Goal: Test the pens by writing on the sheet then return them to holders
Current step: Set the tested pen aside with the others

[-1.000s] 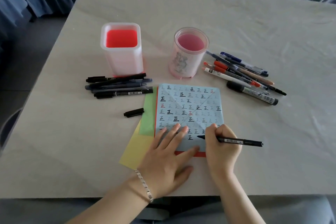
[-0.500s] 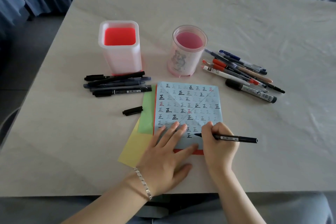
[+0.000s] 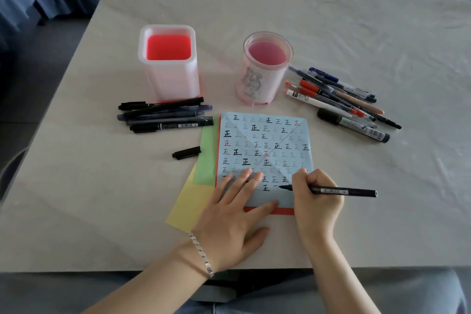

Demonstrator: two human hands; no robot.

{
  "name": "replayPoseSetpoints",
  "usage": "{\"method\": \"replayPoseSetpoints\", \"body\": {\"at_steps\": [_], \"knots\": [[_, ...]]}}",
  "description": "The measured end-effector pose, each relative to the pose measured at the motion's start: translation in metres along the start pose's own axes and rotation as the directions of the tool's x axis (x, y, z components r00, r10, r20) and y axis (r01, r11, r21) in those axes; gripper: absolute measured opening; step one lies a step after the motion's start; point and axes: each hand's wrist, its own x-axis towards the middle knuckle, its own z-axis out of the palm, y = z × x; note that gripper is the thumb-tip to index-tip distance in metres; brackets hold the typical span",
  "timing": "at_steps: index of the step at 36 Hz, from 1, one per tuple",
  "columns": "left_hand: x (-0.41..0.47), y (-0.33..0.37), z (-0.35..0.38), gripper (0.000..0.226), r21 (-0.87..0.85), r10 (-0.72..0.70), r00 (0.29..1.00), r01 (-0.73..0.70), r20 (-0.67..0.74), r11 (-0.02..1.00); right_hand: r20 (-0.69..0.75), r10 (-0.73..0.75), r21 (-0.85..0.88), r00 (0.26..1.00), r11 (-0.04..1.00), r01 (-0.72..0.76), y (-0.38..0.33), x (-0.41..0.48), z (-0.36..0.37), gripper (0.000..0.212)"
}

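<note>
On the worktop (image 3: 76,199), black markers (image 3: 165,116) lie just before the square holder (image 3: 169,64), with a loose cap (image 3: 186,153) nearby. The left hand (image 3: 234,219) presses flat on the blue sheet (image 3: 265,140), its grip open. Beyond the sheet stands the round holder (image 3: 265,69). The right hand (image 3: 316,199) grips an uncapped pen (image 3: 341,190), tip on the sheet. Mixed pens (image 3: 339,95) lie further right.

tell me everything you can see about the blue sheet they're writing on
The blue sheet is thin, roughly square paper with diagonal fold creases, lying flat atop a red sheet that shows along its left and near edges. Rows of one small handwritten character cover it, mostly black or grey, a few red. The left hand presses its near left part with straight fingers; the right hand rests on its near right corner, holding a black pen, tip at the lowest row.
</note>
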Motion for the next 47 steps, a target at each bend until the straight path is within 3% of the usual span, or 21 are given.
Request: {"method": "replayPoseSetpoints", "body": {"at_steps": [22,47], "knots": [[0.0005,-0.0004,0.0016,0.038,-0.016,0.017,0.999,-0.018,-0.043,1.000,0.024,-0.053,-0.002,0.998,0.999,0.053,0.0016,-0.0033,0.0025,0.033],[0.0003,-0.0003,0.0021,0.037,-0.023,0.010,1.000,-0.010,-0.030,1.000,0.045,-0.073,-0.034,0.996,0.997,0.075,0.0007,-0.0037,0.0031,0.034]]}}
